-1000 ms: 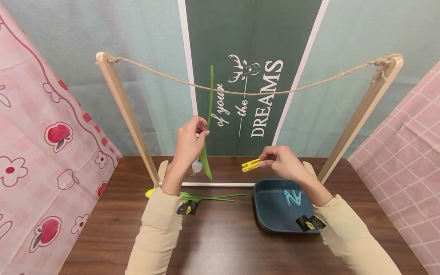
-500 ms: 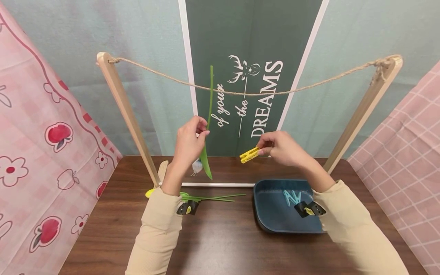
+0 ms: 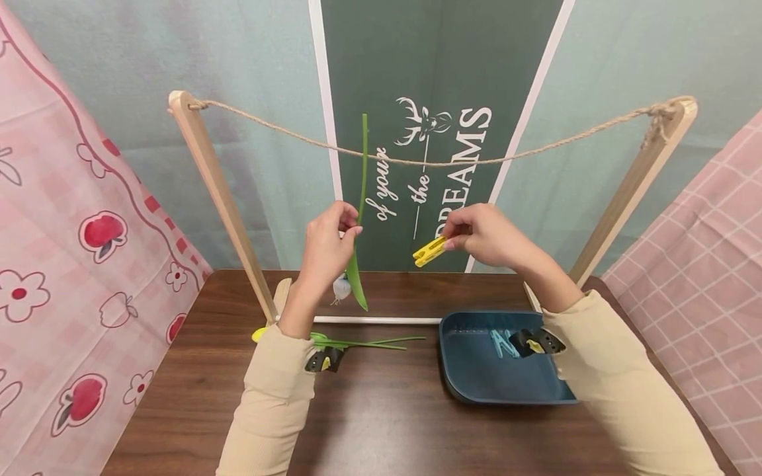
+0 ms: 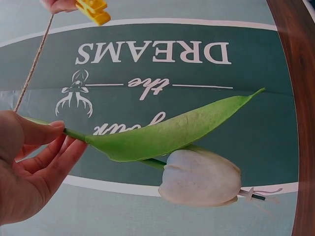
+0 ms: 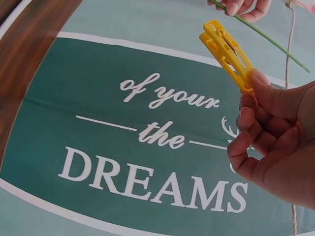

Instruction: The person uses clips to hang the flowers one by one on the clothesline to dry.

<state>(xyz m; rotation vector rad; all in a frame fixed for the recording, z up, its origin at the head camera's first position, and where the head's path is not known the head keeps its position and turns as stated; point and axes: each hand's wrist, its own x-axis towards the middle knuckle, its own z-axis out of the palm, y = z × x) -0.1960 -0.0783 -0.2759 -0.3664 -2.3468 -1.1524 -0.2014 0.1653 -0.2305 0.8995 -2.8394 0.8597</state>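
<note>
Tulip [image 4: 199,177] hangs bloom-down, pinched by its stem [image 4: 75,134] in the left fingers [image 4: 61,160]; yellow clothespin [image 5: 226,56] juts from the pinching right fingers [image 5: 266,91].

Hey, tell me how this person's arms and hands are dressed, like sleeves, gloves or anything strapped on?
Plain cream sleeves, left and right, cover the forearms. A small black device with a yellow patch sits at the left cuff, another at the right cuff. No cables show. The left hand and right hand are ungloved.
</note>
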